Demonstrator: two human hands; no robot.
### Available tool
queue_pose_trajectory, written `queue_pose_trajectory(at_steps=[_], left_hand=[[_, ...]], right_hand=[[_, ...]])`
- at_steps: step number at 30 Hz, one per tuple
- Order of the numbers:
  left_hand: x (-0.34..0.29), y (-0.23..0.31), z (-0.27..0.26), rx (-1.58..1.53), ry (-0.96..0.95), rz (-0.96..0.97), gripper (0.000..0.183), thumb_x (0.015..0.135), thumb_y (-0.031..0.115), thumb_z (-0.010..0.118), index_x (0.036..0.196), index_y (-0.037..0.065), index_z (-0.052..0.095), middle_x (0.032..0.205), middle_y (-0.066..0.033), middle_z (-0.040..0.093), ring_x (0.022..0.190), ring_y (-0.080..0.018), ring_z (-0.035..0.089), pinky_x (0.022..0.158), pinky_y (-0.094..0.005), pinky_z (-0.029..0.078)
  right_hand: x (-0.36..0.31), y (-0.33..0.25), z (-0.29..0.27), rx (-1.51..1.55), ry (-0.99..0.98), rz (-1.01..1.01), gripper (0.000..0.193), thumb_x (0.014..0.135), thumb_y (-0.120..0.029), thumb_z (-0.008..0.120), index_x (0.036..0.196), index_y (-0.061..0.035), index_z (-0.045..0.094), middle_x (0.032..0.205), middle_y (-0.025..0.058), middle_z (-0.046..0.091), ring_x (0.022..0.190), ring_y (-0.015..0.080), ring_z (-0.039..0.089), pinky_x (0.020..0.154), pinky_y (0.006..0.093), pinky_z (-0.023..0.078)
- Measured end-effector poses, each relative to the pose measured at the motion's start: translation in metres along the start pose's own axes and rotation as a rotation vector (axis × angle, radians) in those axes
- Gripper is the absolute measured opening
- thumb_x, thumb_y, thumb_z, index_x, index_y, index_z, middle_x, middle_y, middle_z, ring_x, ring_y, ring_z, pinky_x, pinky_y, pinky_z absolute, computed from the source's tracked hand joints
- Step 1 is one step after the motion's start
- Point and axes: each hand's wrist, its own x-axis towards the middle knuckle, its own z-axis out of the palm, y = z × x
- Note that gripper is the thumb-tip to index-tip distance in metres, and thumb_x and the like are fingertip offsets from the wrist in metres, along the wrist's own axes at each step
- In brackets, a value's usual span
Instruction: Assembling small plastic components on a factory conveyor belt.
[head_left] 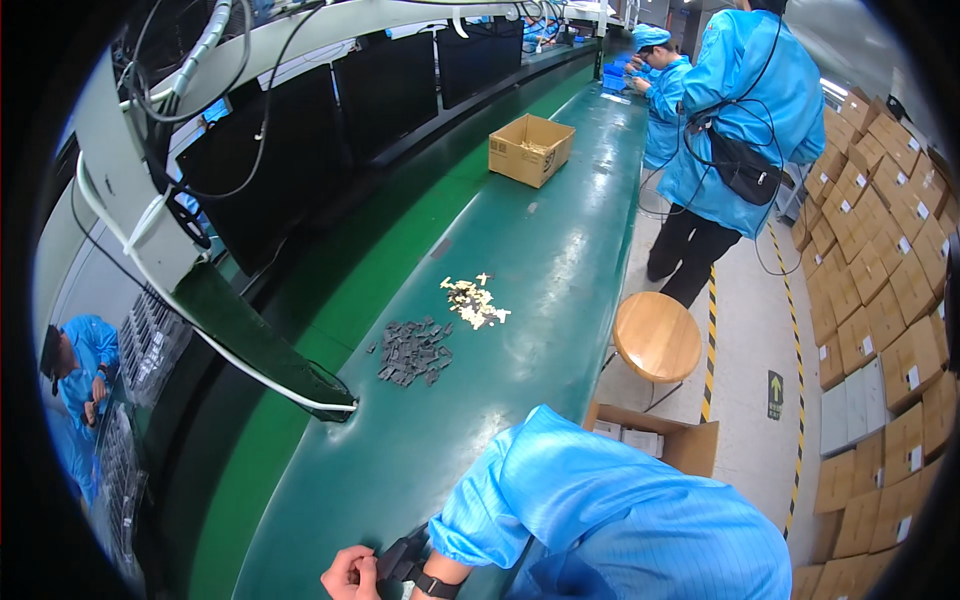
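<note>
- Hand (350, 575), one only showing, is curling closed at the bench (560, 250) edge; what it's pinching, I cannot tell.
- Black parts (412, 350) are lying piled mid-bench, untouched.
- Pale parts (476, 300) are waiting beside them.

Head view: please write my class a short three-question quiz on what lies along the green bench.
1. True or false: the open cardboard box stands on the green bench.
2. Which pile lies nearer the wooden stool: A, the dark parts, or B, the pale parts?
3. Fill in: the hand at the lower edge has a ___ on its wrist.
Key: 1 true; 2 B; 3 watch.
</note>
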Motion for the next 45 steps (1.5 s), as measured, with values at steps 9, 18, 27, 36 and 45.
queue_pose_trajectory(at_steps=[9, 18, 27, 36, 45], left_hand=[[-0.002, 0.012, 0.002, 0.038, -0.001, 0.034, 0.012, 0.094, 0.007, 0.062, 0.094, -0.003, 0.068, 0.081, -0.0097, 0.067, 0.070, -0.0138, 0.058, 0.065, -0.0280, 0.047], [0.006, -0.021, -0.005, 0.070, 0.052, 0.234, 0.007, 0.086, 0.004, 0.062, 0.090, 0.002, 0.068, 0.061, -0.0093, 0.057, 0.054, -0.0124, 0.056, 0.051, -0.0301, 0.043], [0.001, -0.045, 0.007, -0.085, -0.039, 0.494, 0.015, 0.092, 0.016, 0.059, 0.100, 0.003, 0.060, 0.080, -0.0183, 0.062, 0.070, -0.0385, 0.061, 0.063, -0.0444, 0.050], [-0.001, -0.029, 0.012, -0.056, -0.008, 0.483, 0.021, 0.080, 0.019, 0.069, 0.086, 0.000, 0.061, 0.065, -0.0157, 0.060, 0.062, -0.0341, 0.059, 0.056, -0.0444, 0.044], [0.005, -0.026, 0.011, -0.108, -0.047, 0.454, 0.025, 0.081, 0.021, 0.071, 0.088, -0.001, 0.061, 0.065, -0.0155, 0.060, 0.060, -0.0339, 0.058, 0.055, -0.0435, 0.043]], right_hand=[[-0.011, -0.014, 0.002, -0.107, 0.092, -0.058, 0.009, 0.087, -0.005, 0.059, 0.083, 0.0004, 0.065, 0.069, 0.0082, 0.063, 0.065, 0.0137, 0.060, 0.060, 0.0306, 0.050], [-0.002, -0.005, -0.005, 0.060, 0.054, 0.093, 0.006, 0.076, 0.003, 0.058, 0.077, 0.0000, 0.053, 0.061, -0.0010, 0.048, 0.056, 0.0084, 0.050, 0.050, 0.0268, 0.042], [-0.009, -0.019, 0.001, -0.005, -0.005, 0.267, 0.012, 0.096, -0.007, 0.061, 0.104, 0.0012, 0.060, 0.090, 0.0028, 0.062, 0.085, 0.0095, 0.061, 0.073, 0.0258, 0.051], [-0.009, -0.063, 0.008, -0.121, 0.135, 0.502, 0.012, 0.089, -0.006, 0.068, 0.101, -0.0025, 0.067, 0.086, 0.0005, 0.065, 0.079, 0.0112, 0.057, 0.072, 0.0263, 0.048], [-0.009, -0.069, 0.006, -0.073, 0.161, 0.455, 0.006, 0.093, -0.010, 0.066, 0.094, -0.0035, 0.066, 0.078, 0.0009, 0.063, 0.071, 0.0102, 0.056, 0.070, 0.0267, 0.050]])
